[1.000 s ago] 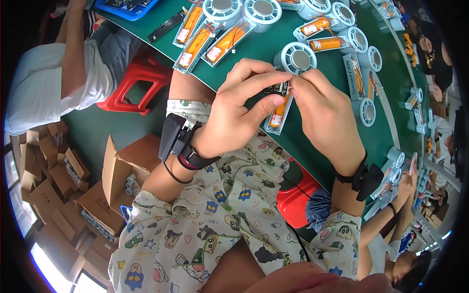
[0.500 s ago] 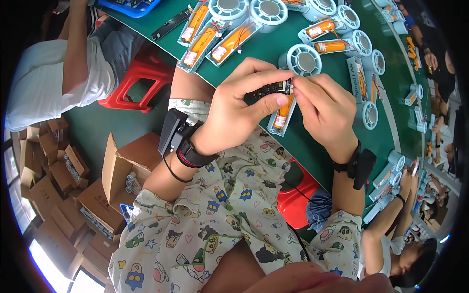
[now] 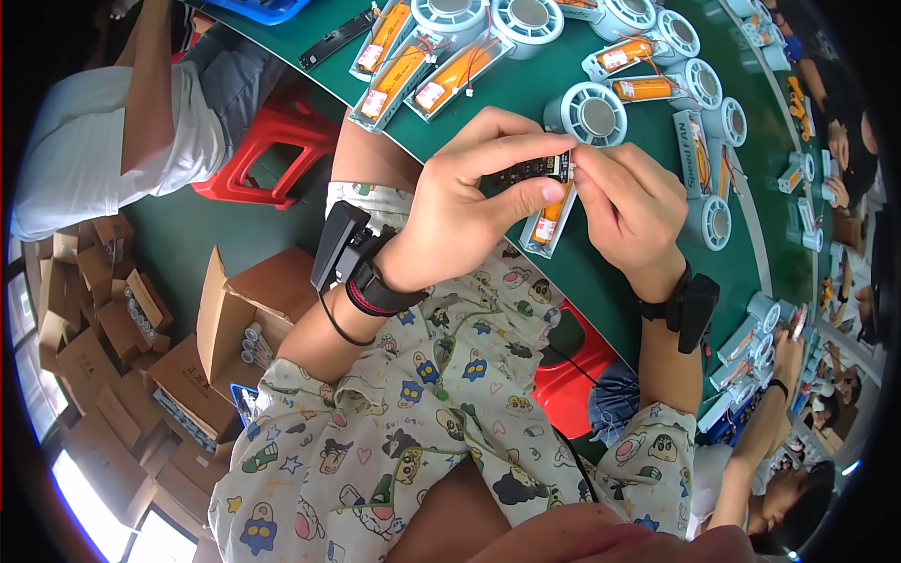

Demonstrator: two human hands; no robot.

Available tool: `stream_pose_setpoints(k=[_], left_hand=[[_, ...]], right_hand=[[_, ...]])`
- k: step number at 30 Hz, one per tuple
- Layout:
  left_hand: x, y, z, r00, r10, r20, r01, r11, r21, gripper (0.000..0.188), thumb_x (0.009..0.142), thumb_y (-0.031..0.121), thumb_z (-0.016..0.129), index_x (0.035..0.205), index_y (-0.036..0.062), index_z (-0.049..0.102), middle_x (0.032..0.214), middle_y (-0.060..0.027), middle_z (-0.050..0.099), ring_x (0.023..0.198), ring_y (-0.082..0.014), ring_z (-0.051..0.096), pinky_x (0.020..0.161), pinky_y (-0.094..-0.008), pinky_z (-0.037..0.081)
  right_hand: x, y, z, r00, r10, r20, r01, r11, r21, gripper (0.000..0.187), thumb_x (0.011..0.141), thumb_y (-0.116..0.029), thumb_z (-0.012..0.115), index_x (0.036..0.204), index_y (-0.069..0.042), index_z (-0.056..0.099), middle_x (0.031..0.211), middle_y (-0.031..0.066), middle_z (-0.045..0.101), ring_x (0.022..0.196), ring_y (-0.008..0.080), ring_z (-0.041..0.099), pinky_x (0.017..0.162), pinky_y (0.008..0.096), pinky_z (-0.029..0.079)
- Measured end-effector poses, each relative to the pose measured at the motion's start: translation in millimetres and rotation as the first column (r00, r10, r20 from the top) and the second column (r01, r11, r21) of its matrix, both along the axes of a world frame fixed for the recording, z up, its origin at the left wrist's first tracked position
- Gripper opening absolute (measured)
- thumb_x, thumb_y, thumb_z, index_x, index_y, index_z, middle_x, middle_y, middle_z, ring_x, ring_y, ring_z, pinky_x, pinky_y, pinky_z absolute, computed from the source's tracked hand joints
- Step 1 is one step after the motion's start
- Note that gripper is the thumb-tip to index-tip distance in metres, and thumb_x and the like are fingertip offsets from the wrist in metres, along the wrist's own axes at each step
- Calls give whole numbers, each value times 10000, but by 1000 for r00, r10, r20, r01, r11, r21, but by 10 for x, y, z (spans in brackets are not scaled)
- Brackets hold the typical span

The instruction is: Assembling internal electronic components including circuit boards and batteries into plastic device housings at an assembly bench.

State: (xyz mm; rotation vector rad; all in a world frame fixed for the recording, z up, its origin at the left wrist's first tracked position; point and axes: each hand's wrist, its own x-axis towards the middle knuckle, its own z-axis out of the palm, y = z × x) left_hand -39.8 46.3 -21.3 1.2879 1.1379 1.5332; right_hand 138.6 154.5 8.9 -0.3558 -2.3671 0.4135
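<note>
My left hand is closed on a small black circuit board, gripped between thumb and fingers. At the board's right end, my right hand pinches with thumb and forefinger; what lies between those fingertips is hidden. Right under both hands is a pale blue handheld fan, its round head just beyond my fingers. Its opened handle points toward me and shows an orange battery inside, partly covered by my hands.
Several similar fans with orange batteries lie across the green table. A black strip and a blue tray are at the far left. Cardboard boxes and a red stool stand on the left. Co-workers sit on both sides.
Both hands keep nearly the same pose around the circuit board. The view has shifted slightly, and a co-worker's arm at the lower right has moved a little.
</note>
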Motion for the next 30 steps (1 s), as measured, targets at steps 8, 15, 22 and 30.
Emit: stream_pose_setpoints(k=[8, 15, 22, 30], left_hand=[[49, 19, -67, 994, 106, 15, -107, 993, 57, 362, 855, 23, 812, 1211, 54, 758, 1109, -69, 648, 963, -173, 641, 848, -299, 539], [92, -11, -55, 922, 252, -293, -200, 960, 196, 413, 824, -26, 823, 1226, 29, 748, 1153, -87, 639, 966, -185, 648, 863, -291, 547], [37, 62, 79, 921, 217, -324, -201, 976, 81, 353, 916, 54, 764, 1264, 18, 713, 1206, -118, 677, 922, -151, 659, 796, -262, 549], [-252, 288, 261, 996, -84, 41, 93, 910, -405, 346, 1021, 244, 662, 1279, 14, 680, 1080, -91, 750, 844, -122, 683, 643, -253, 521]], right_hand=[[6, -77, 109, 994, 6, 107, 3, 996, -87, 186, 874, 68, 689, 1060, 62, 704, 808, 117, 676, 624, 201, 629, 541, 299, 466], [-36, -272, 166, 994, -72, 85, 103, 878, -468, 200, 1004, -50, 619, 1152, 65, 690, 780, 118, 659, 646, 128, 604, 586, 272, 469], [-51, -281, 223, 982, -141, 128, 186, 854, -486, 225, 1017, -79, 630, 1199, 38, 694, 793, 71, 653, 665, 101, 592, 599, 248, 462], [111, -166, 483, 958, -203, 203, 283, 789, -545, 152, 1002, -61, 653, 1130, -1, 708, 906, 48, 659, 681, 82, 579, 597, 236, 458]])
